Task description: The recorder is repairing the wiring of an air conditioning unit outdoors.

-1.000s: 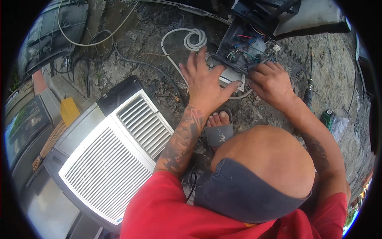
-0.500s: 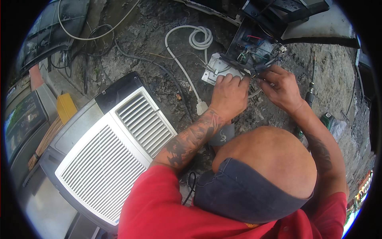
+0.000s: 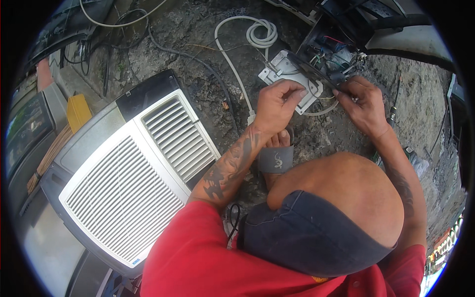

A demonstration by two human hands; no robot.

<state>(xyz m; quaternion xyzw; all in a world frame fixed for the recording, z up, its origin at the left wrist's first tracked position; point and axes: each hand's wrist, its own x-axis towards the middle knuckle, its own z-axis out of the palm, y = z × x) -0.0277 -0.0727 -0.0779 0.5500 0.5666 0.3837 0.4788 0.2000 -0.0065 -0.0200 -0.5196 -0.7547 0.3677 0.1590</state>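
My left hand, thumb and fingers pinched together, is over the near left edge of a pale metal plate with slots. Anything between its fingertips is hidden. To the right, my right hand pinches what looks like a thin wire near a dark panel that tilts over the plate. Beyond both hands, an opened dark housing exposes several coloured wires. A thick pale cord, looped near the plate, trails toward my left forearm, which hides part of it.
On the left stands a unit with a white louvred grille. My bent knee and sandalled foot are between my arms. A drill lies on rough, dirty ground, partly behind my right forearm. A yellow piece stands far left.
My hands have moved apart: the left nearer and leftward, the right slightly outward. The dark panel beside the plate now shows more clearly. The whole view has also shifted a little.
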